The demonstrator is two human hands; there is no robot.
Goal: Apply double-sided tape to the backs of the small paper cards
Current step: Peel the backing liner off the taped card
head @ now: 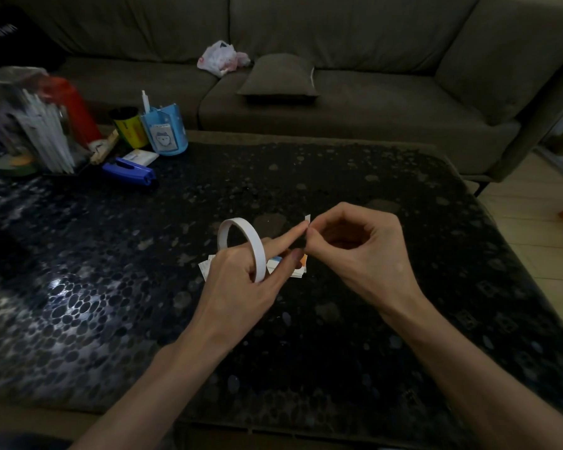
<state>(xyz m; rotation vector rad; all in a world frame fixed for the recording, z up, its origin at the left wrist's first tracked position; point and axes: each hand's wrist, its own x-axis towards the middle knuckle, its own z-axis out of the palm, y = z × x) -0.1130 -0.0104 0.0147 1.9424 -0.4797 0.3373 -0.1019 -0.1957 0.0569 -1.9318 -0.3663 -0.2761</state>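
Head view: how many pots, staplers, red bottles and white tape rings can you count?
Pots: 2, the yellow pot and the blue pot
Staplers: 1, the blue stapler
Red bottles: 1, the red bottle
White tape rings: 1, the tape ring on the left hand
Total: 5

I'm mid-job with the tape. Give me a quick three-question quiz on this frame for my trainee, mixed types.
1. True or false: the tape roll lies flat on the table.
2. What does the right hand pinch? A) a small piece of tape B) a coin C) a pair of scissors
3. Fill in: the paper cards lie on the table beneath the ___ hand.

Key: 1 false, the roll hangs on the fingers of the left hand; 2 A; 3 left.
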